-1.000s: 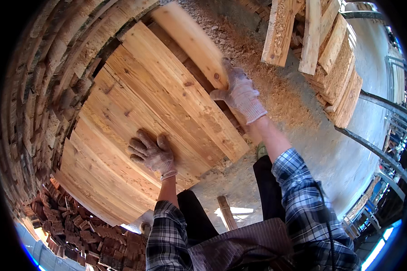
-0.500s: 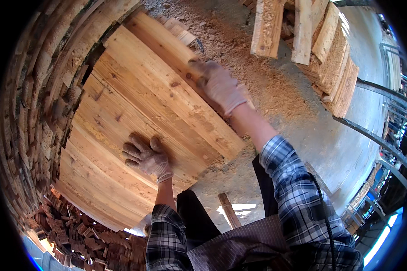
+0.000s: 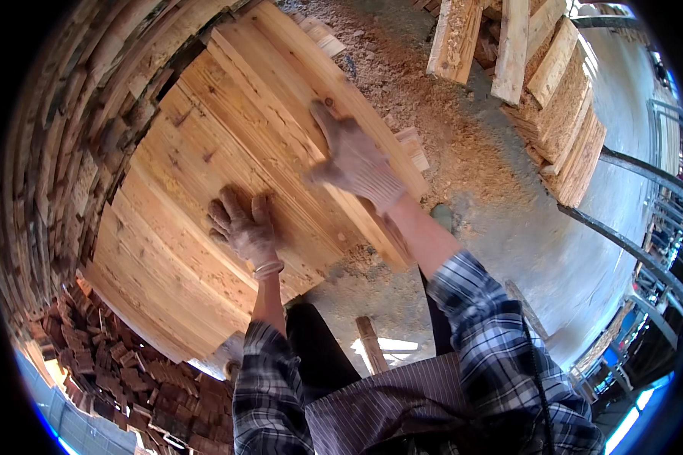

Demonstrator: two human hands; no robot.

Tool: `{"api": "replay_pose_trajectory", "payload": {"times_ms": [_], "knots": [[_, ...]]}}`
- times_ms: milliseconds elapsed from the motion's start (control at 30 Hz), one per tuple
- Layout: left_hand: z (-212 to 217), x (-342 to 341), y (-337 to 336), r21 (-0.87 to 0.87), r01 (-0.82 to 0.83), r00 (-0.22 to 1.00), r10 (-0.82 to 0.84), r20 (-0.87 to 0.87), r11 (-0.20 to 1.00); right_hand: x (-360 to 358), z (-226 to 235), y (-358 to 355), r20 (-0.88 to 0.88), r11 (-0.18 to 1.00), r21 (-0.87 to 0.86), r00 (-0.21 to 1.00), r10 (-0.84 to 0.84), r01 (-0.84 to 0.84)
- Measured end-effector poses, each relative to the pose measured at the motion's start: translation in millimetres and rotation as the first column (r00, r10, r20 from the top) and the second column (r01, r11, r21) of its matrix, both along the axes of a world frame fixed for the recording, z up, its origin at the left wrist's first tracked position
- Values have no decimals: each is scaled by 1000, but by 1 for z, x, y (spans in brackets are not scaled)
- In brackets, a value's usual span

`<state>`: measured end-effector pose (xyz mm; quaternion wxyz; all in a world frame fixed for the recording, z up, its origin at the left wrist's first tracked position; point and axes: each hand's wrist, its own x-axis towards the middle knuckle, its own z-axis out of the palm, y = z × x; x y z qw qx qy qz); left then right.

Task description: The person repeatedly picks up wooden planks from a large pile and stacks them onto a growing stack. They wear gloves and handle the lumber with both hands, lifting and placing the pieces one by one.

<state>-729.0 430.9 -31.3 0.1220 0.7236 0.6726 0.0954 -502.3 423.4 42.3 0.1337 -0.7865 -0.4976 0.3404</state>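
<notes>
Side by side, several long pale wooden planks (image 3: 182,182) form a slanting surface in front of me. My left hand (image 3: 244,227), in a dusty knit glove, lies on them with its fingers spread. A narrower plank (image 3: 273,98) sits tilted, one long edge raised above its neighbours. Across this plank rests my right hand (image 3: 360,163), also gloved, thumb apart from the stretched fingers. Beyond it, a knotted plank (image 3: 357,98) runs along the right side of the row. The undersides of my fingers are hidden.
Rough stacked boards (image 3: 76,144) rise along the left. Small dark wood blocks (image 3: 114,356) are heaped at lower left. Sawdust (image 3: 470,152) covers part of the concrete floor (image 3: 599,250). A pile of offcuts (image 3: 561,98) rests on metal bars (image 3: 630,243) at the right.
My right hand has shifted left from the row's outer edge, its fingers opening out. The plank beneath it now tilts up, and the knotted plank shows more fully. My left hand remains on the planks.
</notes>
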Motion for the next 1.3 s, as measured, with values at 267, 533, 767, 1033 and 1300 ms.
{"api": "replay_pose_trajectory", "payload": {"times_ms": [267,533,767,1033,1300], "knots": [[92,3,-138,-642,-324,259,718,646,695,-58,11,-118,-382,868,22,798,466,-496],[-44,-62,-238,-766,-514,-279,769,575,387,56,27,-48,-212,927,228,914,345,-297],[-34,-4,-176,-939,-293,-718,608,339,178,135,14,-116,-556,910,-162,726,-403,381],[-54,-76,-237,-909,-403,-666,646,373,108,183,6,-79,-680,797,-555,421,-600,239],[-36,-76,-177,-859,-404,-620,596,511,316,157,-11,-63,-664,856,-465,550,-506,225]]}}
